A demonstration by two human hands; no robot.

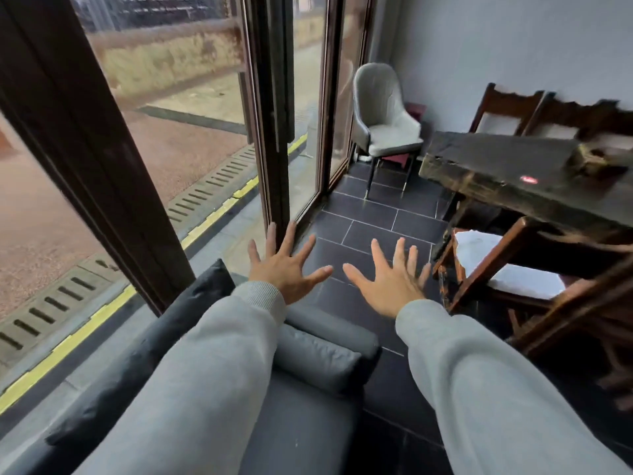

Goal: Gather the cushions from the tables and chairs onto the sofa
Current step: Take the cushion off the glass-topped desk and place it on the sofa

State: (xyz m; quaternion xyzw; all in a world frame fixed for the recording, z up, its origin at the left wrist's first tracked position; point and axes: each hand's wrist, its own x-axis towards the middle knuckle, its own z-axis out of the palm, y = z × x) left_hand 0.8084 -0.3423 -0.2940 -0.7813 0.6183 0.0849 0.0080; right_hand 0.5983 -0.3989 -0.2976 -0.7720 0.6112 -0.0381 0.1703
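Both arms in grey sleeves stretch forward over a dark grey sofa [301, 419] at the lower left. My left hand [286, 264] and my right hand [390, 279] are spread flat, palms down, holding nothing. A grey bolster cushion [317, 358] lies against the sofa's armrest. A dark cushion [191, 303] leans along the sofa back by the window. A white seat cushion [503, 265] rests on a wooden chair [486, 255] at the right. Two more wooden chairs with pale pads [496, 123] stand behind the table.
A heavy dark wooden table [513, 176] fills the right side, with a brown object [589, 159] on it. A grey upholstered chair [387, 121] stands in the far corner. Dark-framed glass doors [274, 114] line the left. The floor is dark tile [363, 231].
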